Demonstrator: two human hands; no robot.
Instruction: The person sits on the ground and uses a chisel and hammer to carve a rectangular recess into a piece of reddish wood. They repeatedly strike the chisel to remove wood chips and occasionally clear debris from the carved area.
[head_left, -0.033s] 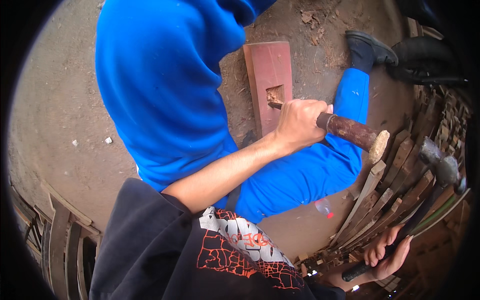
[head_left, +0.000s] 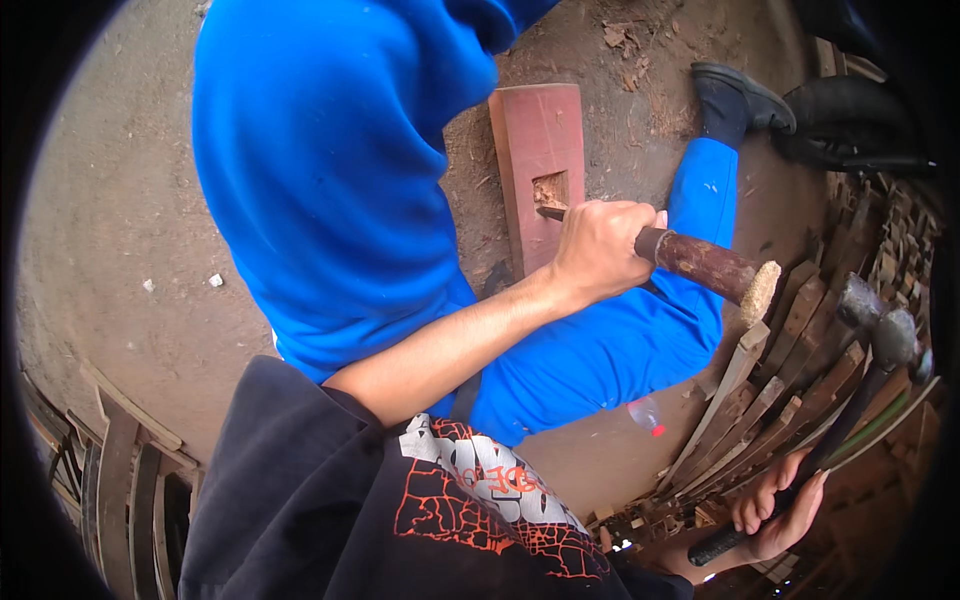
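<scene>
My left hand (head_left: 608,243) is wrapped around a chisel (head_left: 700,265) with a brown handle and a frayed, pale butt end. Its dark blade rests at the near edge of a rough squarish hole in a reddish wooden block (head_left: 530,125). Off to the lower right, my right hand (head_left: 775,510) grips the dark handle of a hammer (head_left: 893,338). The hammer's metal head is raised well apart from the chisel's butt. My blue-trousered legs (head_left: 600,355) lie on either side of the block, and part of the block is hidden behind my left hand and leg.
Stacked wood strips (head_left: 800,310) line the right side, close under the hammer. More boards (head_left: 120,470) lie at the lower left. A clear plastic bottle with a red cap (head_left: 648,415) sits by my knee. A black tyre-like object (head_left: 850,115) stands at the far right.
</scene>
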